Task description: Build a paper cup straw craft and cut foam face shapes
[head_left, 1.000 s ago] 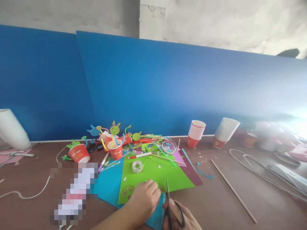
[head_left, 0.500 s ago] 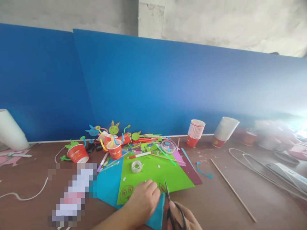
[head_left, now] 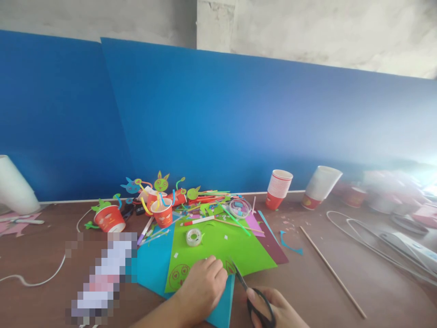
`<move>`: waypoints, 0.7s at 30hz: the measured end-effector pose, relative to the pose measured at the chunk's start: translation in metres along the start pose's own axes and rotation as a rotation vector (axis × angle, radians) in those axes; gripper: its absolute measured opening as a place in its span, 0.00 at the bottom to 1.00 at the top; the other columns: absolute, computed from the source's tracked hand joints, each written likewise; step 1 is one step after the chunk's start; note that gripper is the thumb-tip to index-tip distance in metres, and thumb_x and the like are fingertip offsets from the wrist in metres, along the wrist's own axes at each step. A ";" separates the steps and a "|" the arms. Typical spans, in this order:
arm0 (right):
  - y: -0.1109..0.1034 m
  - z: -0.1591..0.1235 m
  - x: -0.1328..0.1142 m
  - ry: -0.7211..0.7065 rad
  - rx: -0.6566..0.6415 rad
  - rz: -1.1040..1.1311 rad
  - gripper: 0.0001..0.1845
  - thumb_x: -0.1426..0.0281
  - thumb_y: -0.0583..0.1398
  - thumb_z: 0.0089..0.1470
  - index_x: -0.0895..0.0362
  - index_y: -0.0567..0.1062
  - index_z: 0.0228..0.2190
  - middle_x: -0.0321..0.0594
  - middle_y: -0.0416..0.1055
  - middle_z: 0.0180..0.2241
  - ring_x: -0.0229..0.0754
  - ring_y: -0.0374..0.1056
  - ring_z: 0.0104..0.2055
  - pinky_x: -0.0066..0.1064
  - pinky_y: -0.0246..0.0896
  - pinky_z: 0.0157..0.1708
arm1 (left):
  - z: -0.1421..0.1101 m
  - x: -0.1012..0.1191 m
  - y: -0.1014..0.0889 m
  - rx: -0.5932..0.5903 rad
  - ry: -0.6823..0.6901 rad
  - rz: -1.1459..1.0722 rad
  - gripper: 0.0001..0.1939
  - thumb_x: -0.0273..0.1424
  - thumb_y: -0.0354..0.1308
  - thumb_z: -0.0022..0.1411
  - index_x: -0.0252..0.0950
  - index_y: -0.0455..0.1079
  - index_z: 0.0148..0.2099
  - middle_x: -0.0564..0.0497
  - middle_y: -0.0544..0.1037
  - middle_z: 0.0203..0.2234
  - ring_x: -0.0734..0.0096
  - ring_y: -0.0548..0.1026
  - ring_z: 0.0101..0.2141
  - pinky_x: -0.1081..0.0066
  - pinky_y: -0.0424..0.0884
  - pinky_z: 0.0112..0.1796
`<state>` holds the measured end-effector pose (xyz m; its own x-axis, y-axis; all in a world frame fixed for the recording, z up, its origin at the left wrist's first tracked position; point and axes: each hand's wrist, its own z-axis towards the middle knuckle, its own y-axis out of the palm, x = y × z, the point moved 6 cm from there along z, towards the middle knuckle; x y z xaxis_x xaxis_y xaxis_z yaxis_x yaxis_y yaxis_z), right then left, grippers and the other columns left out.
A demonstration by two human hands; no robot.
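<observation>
My right hand [head_left: 273, 310] is closed through the black handles of a pair of scissors [head_left: 242, 279]. Their blades lie at the front edge of a green paper sheet [head_left: 246, 253], beside a small pointed ear shape [head_left: 230, 268] drawn in red. Just left of the blades, my left hand [head_left: 204, 287] rests on the sheet with its fingers curled at the edge; the fingertips are hidden beneath. A round face [head_left: 179, 276] is drawn in red at the sheet's left corner. Blue paper [head_left: 150, 264] lies under the green sheet.
A tape roll [head_left: 194, 237] and a red-tipped marker [head_left: 200, 220] lie on the green sheet. Decorated paper cups [head_left: 162, 214] stand behind, left. Stacked cups [head_left: 280, 189] stand at the back, right of centre. A wooden stick [head_left: 332, 272] and white cable [head_left: 368, 246] lie rightward.
My right hand has shifted right and turned the scissors, so the blades now slant up to the left across the ear drawing. My left hand stays nearly in place.
</observation>
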<state>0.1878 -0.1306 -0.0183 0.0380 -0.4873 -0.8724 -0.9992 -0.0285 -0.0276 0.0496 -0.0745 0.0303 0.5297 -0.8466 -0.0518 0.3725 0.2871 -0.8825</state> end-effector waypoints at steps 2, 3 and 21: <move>-0.004 0.002 -0.002 0.006 -0.052 -0.011 0.31 0.41 0.59 0.40 0.59 0.67 0.24 0.29 0.61 0.12 0.26 0.51 0.11 0.20 0.38 0.10 | 0.000 0.000 0.000 0.012 0.002 0.006 0.09 0.23 0.52 0.61 0.38 0.57 0.29 0.54 0.65 0.25 0.67 0.63 0.27 0.66 0.53 0.25; -0.006 0.004 -0.004 0.003 -0.076 -0.015 0.31 0.42 0.59 0.41 0.59 0.67 0.23 0.29 0.60 0.12 0.25 0.50 0.10 0.20 0.36 0.09 | 0.000 0.000 0.000 0.019 0.006 0.009 0.09 0.23 0.52 0.61 0.38 0.57 0.29 0.54 0.65 0.25 0.67 0.63 0.27 0.66 0.52 0.25; -0.046 0.051 -0.058 0.139 -0.606 -0.231 0.27 0.52 0.64 0.42 0.66 0.75 0.31 0.37 0.73 0.17 0.29 0.63 0.12 0.15 0.44 0.05 | -0.007 0.010 -0.005 0.172 0.044 0.145 0.05 0.23 0.55 0.56 0.36 0.61 0.34 0.57 0.68 0.17 0.71 0.65 0.18 0.67 0.51 0.22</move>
<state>0.2307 -0.0568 0.0088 0.2920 -0.5169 -0.8047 -0.7837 -0.6116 0.1084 0.0475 -0.0875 0.0305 0.5552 -0.8083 -0.1960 0.4213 0.4765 -0.7717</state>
